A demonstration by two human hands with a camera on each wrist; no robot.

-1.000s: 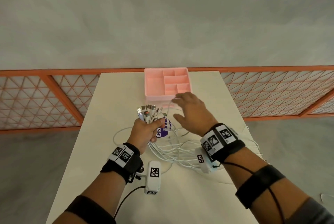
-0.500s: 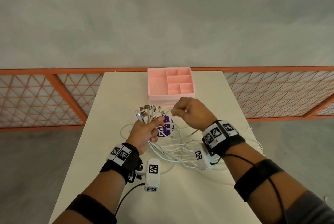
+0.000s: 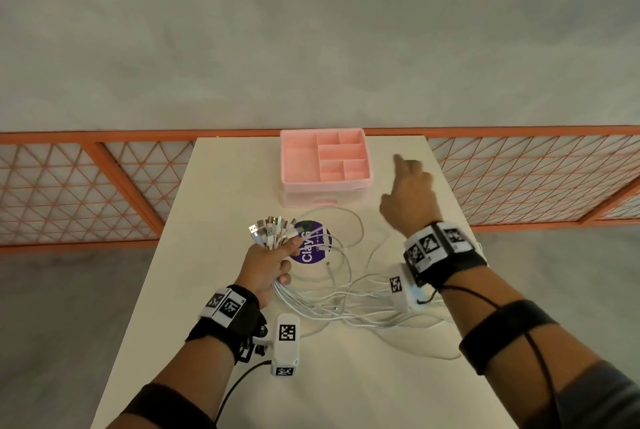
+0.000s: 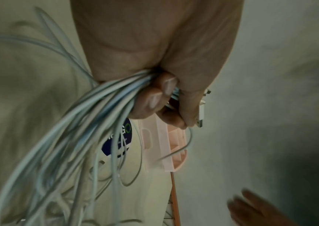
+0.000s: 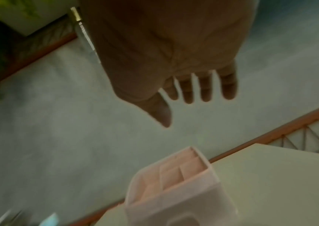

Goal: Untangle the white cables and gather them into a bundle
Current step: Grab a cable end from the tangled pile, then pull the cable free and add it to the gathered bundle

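Several white cables (image 3: pixel 346 307) lie in a loose tangle on the white table (image 3: pixel 214 186). My left hand (image 3: pixel 272 264) grips a bunch of them near their ends, and the metal connectors (image 3: pixel 272 231) fan out above my fist. In the left wrist view my left hand (image 4: pixel 160 94) is curled round the cables (image 4: pixel 77 122), which trail down to the table. My right hand (image 3: pixel 408 189) hovers above the table to the right of the pink organiser, holding nothing. The right wrist view shows this right hand (image 5: pixel 185 87) with spread, nearly straight fingers.
A pink organiser (image 3: pixel 325 158) with empty compartments stands at the far middle of the table. A round purple sticker (image 3: pixel 311 245) lies under the cable loops. An orange lattice railing (image 3: pixel 104 186) runs behind the table. One cable loop (image 3: pixel 433 352) reaches toward the right edge.
Half a second ago my right hand pinched at a cable beside the connectors. It has let go and swung up and right, beside the organiser. My left hand keeps its grip.
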